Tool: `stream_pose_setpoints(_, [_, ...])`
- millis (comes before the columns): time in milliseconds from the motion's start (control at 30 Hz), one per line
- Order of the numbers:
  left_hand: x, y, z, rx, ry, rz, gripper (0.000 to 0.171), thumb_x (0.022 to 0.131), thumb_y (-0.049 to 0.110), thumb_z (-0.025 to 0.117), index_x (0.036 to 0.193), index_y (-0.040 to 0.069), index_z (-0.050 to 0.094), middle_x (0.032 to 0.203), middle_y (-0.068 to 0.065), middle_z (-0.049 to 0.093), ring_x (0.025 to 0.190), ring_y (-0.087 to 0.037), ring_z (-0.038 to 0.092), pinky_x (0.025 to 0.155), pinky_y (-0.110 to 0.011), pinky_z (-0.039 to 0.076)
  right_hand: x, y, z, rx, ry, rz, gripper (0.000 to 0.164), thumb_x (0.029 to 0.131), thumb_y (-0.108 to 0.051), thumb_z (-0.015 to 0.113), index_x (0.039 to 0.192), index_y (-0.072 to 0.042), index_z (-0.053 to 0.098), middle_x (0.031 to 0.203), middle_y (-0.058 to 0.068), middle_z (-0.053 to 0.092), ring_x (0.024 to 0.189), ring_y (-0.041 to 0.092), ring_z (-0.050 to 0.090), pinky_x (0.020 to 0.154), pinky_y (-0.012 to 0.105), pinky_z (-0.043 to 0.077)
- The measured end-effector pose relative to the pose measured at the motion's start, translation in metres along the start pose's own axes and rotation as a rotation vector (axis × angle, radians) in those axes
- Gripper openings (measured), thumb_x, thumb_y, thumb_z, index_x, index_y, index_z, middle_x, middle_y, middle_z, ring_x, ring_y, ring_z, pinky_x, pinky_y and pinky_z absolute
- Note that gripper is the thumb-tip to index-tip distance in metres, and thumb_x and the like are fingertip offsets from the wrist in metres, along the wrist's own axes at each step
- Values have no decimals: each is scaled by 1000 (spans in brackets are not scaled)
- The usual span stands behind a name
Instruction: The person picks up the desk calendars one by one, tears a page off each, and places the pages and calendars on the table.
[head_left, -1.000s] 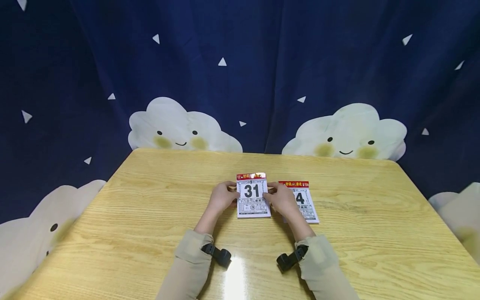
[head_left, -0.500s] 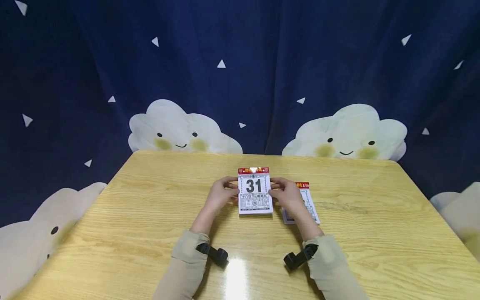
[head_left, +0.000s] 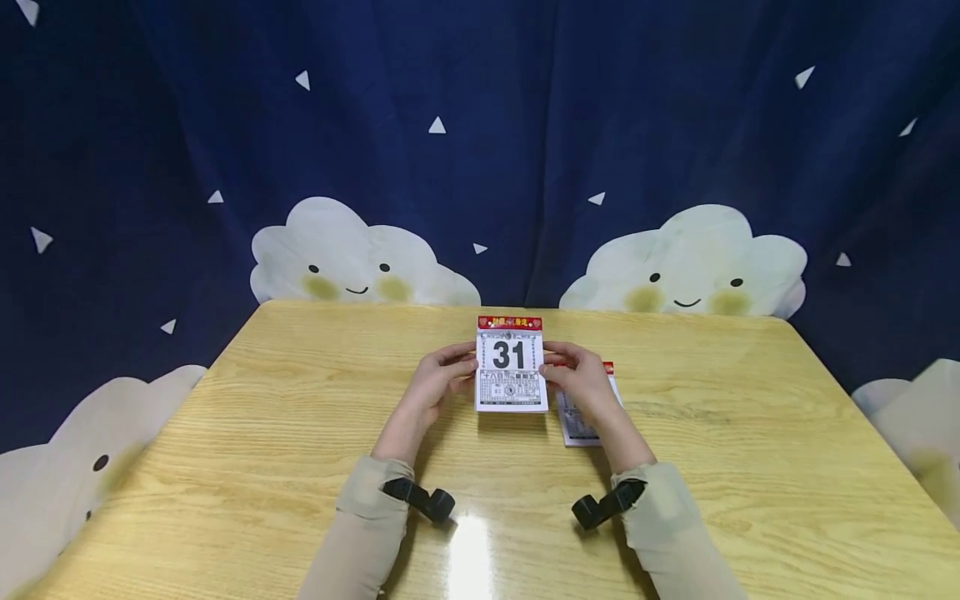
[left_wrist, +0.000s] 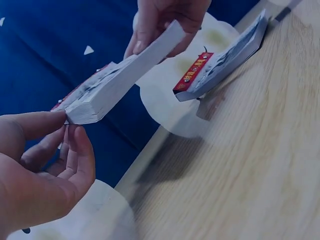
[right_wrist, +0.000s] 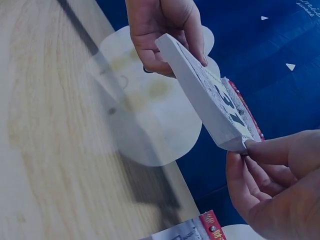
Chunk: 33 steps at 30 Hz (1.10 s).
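Between my two hands is a thick tear-off calendar [head_left: 512,375] with a red header and a large "31", held above the table. My left hand [head_left: 437,377] pinches its left edge, thumb on the front and fingers behind. On the opposite edge my right hand [head_left: 583,381] pinches in the same way. Both wrist views show the calendar block [left_wrist: 112,90] tilted and raised off the wood. A second tear-off calendar [head_left: 579,427] lies on the table, partly covered by my right hand and forearm; its red header shows in the left wrist view.
The light wooden table [head_left: 262,450] reaches back to a dark blue curtain [head_left: 480,125] printed with clouds and white triangles. Black wrist cameras [head_left: 431,502] are strapped over both sleeves. Light glares off the table's near middle.
Both hands have lifted the "31" calendar and carried it a little farther from me, its front now facing me more. My right hand and forearm now cover the second calendar's number.
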<state>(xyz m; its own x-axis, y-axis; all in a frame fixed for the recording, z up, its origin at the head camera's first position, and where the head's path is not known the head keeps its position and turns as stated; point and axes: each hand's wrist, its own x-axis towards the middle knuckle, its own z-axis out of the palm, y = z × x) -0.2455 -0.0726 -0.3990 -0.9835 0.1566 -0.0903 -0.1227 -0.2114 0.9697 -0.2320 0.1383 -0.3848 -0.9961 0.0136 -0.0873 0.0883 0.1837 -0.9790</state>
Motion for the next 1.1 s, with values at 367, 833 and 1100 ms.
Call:
stream_pose_setpoints(367, [-5, -2, -6, -149, -191, -36, 50, 91, -1, 46, 139, 6, 34, 92, 0, 64, 80, -12, 64, 78, -31, 51, -3, -5, -1, -5, 14, -80, 43, 83, -1, 58, 125, 0, 51, 110, 21, 57, 83, 12, 58, 75, 31, 55])
stream_pose_setpoints(833, [-4, -4, -5, -209, -168, -6, 53, 89, -8, 42, 139, 1, 31, 83, 2, 65, 73, -9, 63, 70, -23, 52, -11, -8, 1, -603, 114, -557, 36, 77, -15, 69, 112, -9, 63, 114, 10, 57, 108, 27, 51, 92, 42, 44])
stream_pose_setpoints(1100, [-5, -4, -5, -229, -154, -17, 52, 90, -7, 42, 139, 4, 32, 85, 2, 66, 74, -9, 64, 70, -23, 52, -16, -12, 7, -791, -48, -855, 22, 72, -24, 75, 92, -16, 72, 108, 2, 62, 107, 21, 51, 96, 40, 39])
